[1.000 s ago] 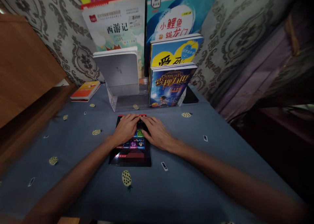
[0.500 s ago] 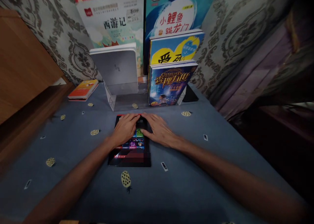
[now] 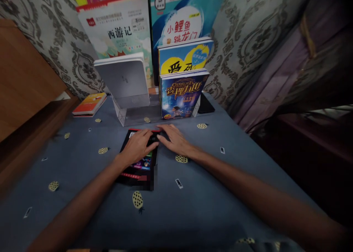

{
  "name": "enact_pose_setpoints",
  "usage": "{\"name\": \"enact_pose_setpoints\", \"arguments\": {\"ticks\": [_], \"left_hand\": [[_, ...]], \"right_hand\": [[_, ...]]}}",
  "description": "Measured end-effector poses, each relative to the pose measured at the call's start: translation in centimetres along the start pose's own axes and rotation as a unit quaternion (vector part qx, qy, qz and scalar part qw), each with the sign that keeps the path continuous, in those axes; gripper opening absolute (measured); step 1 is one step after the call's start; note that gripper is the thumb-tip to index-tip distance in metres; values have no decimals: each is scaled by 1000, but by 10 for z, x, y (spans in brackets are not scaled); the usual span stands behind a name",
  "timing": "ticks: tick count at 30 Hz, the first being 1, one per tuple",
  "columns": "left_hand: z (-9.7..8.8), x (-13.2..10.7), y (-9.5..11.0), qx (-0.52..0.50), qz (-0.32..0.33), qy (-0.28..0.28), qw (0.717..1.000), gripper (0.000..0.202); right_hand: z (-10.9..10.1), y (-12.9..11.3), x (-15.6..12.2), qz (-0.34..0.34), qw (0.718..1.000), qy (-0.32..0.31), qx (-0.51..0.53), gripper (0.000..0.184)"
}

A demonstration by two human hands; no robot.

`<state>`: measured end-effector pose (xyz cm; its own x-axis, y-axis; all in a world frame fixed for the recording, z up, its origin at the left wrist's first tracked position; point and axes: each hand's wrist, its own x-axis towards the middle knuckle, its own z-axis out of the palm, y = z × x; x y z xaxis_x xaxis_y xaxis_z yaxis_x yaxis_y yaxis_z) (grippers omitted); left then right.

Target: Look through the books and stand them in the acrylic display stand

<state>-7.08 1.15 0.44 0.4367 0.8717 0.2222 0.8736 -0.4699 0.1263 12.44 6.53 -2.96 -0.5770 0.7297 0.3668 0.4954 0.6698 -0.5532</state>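
Observation:
A thin black book point(image 3: 138, 176) with a red top edge and small coloured pictures lies flat on the cloth, slightly slanted. My left hand point(image 3: 138, 145) rests across its upper middle, fingers stretched out and thumb pointing right, hiding much of the cover. At the book's upper right corner is my right hand point(image 3: 175, 139), with fingers extended and thumb apart. Its fingertips are at the corner; whether they press on it I cannot tell. Just beyond both hands stands a clear book stand point(image 3: 135, 116).
The stand holds a grey book point(image 3: 125, 82) and a dark blue book point(image 3: 180, 95), with taller books behind. An orange book point(image 3: 89, 104) lies at the back left, a black flat object point(image 3: 205, 104) at the back right. A wooden panel point(image 3: 27, 75) borders the left.
The black book has shifted a little left and turned slightly. My right hand's thumb has come off the cover, and the hand sits further to the book's right. The view has also shifted.

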Motion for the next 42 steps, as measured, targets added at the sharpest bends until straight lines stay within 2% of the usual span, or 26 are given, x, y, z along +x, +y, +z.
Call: {"name": "enact_pose_setpoints", "arguments": {"ticks": [3,7,14,26,36,39,42], "left_hand": [[-6,0,17,35,-24,-33,999,37],[-7,-2,36,116,-55,-41,991,31],[-17,2,51,179,-95,-89,975,25],[-33,8,48,155,-119,-108,975,30],[-27,3,38,140,-107,-55,983,32],[-24,1,41,135,-108,-57,983,30],[-21,-2,40,127,-102,-44,986,28]], "right_hand": [[-2,0,-1,34,998,18,42,39],[-5,0,-3,59,994,27,91,37],[-7,0,-5,58,989,26,133,34],[-12,1,-6,53,979,54,188,31],[-14,-7,-9,21,980,78,182,34],[-15,-14,-13,-3,985,67,161,36],[-14,-20,-17,-54,992,11,115,36]]}}
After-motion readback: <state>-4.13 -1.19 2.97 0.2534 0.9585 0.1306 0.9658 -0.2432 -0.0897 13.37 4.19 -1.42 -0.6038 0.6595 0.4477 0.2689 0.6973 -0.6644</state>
